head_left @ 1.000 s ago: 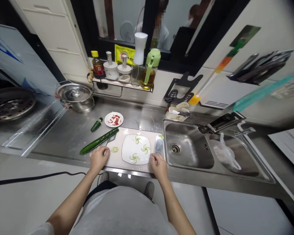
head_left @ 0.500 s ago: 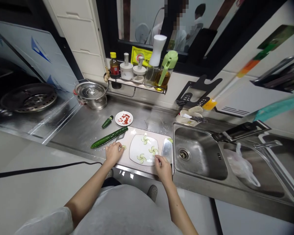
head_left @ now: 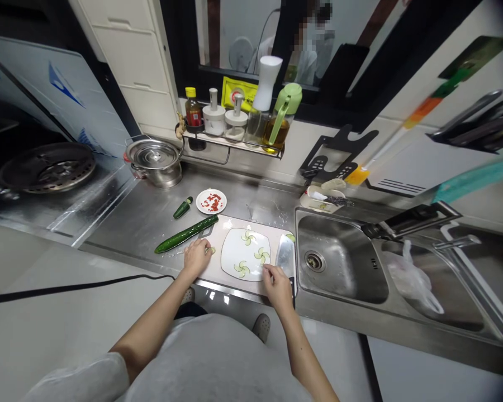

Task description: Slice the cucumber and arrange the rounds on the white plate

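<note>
A white square plate (head_left: 230, 255) lies on a pale pink cutting board (head_left: 212, 272), with thin cucumber slices (head_left: 242, 269) laid on it in three pinwheels. My right hand (head_left: 279, 287) is pinched at the plate's right edge, its fingertips on a cucumber slice of the right pinwheel, partly hidden by the fingers. Left of the plate, my left hand (head_left: 197, 258) rests over the board, thumb and fingers closed about a few small cucumber slices (head_left: 210, 250). A long cucumber (head_left: 186, 235) lies just beyond it. Right of the plate is a cleaver (head_left: 285, 252), its dark handle beside my right wrist.
A small plate of chopped red pieces (head_left: 212, 202) and a cut cucumber end (head_left: 181, 209) sit behind the board. To the right is a steel sink (head_left: 339, 259); a lidded pot (head_left: 155, 159) stands at the back left. Above hangs a condiment rack (head_left: 235, 143).
My left hand has shifted slightly right, toward the plate. My right hand has moved a little up and left at the plate's edge, still pinched. The view has tilted slightly.
</note>
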Demonstrator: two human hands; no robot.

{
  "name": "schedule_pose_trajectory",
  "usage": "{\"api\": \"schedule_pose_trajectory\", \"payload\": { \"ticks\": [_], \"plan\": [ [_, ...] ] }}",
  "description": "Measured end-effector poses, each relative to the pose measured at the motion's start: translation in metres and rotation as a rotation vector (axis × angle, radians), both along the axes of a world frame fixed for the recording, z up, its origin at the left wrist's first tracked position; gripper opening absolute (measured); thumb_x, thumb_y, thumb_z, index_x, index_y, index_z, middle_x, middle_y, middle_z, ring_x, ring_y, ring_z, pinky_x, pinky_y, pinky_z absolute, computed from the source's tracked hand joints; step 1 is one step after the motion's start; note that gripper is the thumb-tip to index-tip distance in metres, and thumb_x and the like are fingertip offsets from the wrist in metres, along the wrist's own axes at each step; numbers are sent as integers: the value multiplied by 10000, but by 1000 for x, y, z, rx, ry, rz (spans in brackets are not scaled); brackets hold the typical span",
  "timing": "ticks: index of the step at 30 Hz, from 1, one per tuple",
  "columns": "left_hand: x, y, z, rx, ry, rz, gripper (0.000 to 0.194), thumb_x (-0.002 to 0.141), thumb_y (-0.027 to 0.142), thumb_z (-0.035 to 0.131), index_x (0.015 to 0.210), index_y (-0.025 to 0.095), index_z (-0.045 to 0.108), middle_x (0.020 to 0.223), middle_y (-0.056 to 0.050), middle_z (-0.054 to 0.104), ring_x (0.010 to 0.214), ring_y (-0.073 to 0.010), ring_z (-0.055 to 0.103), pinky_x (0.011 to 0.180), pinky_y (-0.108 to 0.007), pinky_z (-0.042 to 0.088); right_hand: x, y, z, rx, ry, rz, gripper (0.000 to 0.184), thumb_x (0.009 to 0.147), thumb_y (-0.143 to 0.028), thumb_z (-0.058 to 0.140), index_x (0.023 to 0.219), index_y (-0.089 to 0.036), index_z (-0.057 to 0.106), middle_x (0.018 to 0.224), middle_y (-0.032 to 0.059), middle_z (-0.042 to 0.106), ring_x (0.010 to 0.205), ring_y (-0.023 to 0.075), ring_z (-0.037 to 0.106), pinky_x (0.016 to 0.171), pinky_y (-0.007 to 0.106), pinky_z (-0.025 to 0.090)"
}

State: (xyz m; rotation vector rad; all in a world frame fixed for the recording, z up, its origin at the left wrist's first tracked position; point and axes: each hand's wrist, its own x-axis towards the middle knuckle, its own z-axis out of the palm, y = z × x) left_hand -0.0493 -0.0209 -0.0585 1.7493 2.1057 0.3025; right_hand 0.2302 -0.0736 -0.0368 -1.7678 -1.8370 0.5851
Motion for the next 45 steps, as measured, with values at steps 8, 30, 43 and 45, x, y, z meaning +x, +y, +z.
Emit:
{"api": "schedule_pose_trajectory", "payload": {
  "ticks": [8, 30, 43, 45],
  "plan": [
    [-9, 9, -5, 65, -107, 9, 114, 854, 276, 544, 883, 220, 639, 941, -47, 675, 936, -228, 577, 833, -338, 389, -6, 5, 5, -3, 11, 13, 406, 929, -393, 372, 1021, -170, 699, 891, 89, 677, 790, 194, 602, 738, 300, 448],
    [-20, 11, -13, 183, -623, 137, 195, 749, 362, 619, 822, 183, 601, 723, 1, 621, 648, -127, 545, 667, -255, 444, -86, 42, 34, -56, 82, 251, 288, 930, -282, 451, 1108, -204, 663, 901, 52, 644, 841, 180, 590, 787, 293, 431],
    [-20, 11, 3, 231, -954, 99, 289, 755, 386, 629, 944, 173, 579, 766, -12, 605, 711, -132, 573, 692, -257, 467, -137, 73, 14, -267, 101, 294, 108, 854, -275, 591, 788, -196, 625, 722, 8, 627, 655, 136, 533, 583, 230, 339],
    [-23, 10, 3, 252, -939, 125, 283, 773, 370, 604, 974, 172, 575, 748, -3, 591, 696, -127, 561, 680, -249, 456, -142, 72, 12, -285, 47, 319, 132, 858, -282, 590, 760, -199, 624, 721, 17, 638, 654, 141, 541, 575, 235, 331]
  ]
}}
